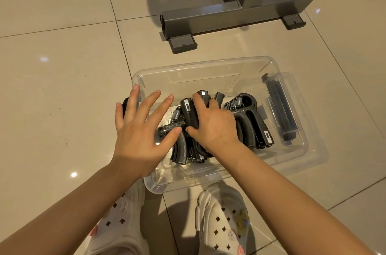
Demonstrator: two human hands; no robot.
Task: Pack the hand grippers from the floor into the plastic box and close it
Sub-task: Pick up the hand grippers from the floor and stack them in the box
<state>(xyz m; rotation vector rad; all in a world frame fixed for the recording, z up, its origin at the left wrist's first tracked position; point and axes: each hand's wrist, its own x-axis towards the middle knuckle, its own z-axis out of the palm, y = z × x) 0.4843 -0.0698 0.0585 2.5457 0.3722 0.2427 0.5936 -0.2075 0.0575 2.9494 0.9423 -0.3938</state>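
Hand grippers (pixel 248 121) fill plastic box (pixel 208 64) on glossy tiled floor (pixel 62 87).

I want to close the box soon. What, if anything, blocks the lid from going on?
Both the left hand and right hand reach into the plastic box, over the hand grippers. Nothing else visibly covers the opening.
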